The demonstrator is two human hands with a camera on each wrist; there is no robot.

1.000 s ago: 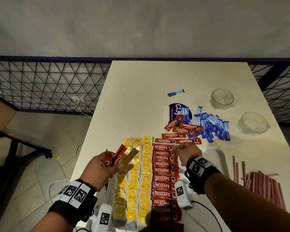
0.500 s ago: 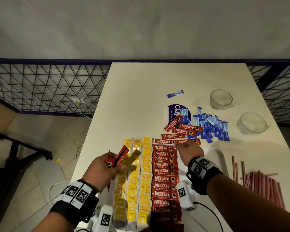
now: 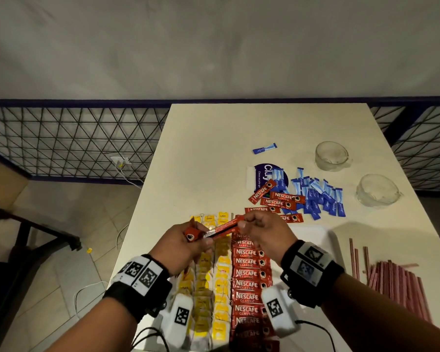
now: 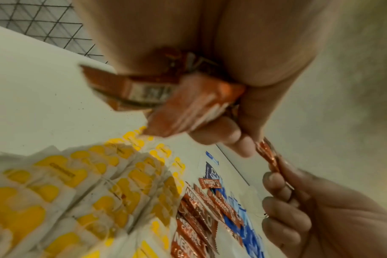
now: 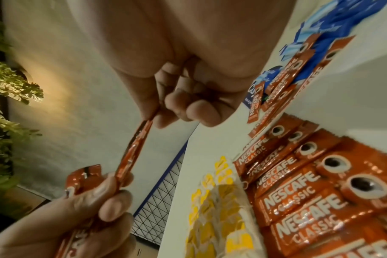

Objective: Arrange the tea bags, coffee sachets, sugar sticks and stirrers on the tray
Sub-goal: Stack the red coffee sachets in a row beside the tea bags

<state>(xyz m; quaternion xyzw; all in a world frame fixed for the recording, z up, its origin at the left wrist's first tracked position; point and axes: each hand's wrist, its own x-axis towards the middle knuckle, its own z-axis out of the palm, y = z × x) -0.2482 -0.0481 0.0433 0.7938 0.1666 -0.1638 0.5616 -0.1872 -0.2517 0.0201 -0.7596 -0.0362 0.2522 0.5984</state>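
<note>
1. Head view: a red coffee sachet [image 3: 222,228], long, narrow and glossy with a white label patch, is hanging in the air above the tray's far end, tilted up toward the right.
2. The white tray [image 3: 315,233] is lying at the near middle of the table [image 3: 208,138]; yellow tea bags [image 3: 220,298] are filling its left columns and a column of red sachets [image 3: 248,285] is sitting just to their right.
3. Loose red sachets [image 3: 277,199] and blue sugar sticks [image 3: 320,196] are lying in a heap beyond the tray; one blue stick [image 3: 264,148] is lying apart, farther away.
4. Reddish stirrers [image 3: 396,283] are lying on the table right of the tray; two glass cups [image 3: 332,156] are standing at the far right.
5. The left hand [image 3: 181,246] is curling around a small bundle of sachets [image 4: 188,106] and gripping the lifted sachet's lower end.
6. The right hand [image 3: 267,233] is pinching the sachet's upper end between thumb and forefinger [image 5: 144,103], the other fingers curled in.
</note>
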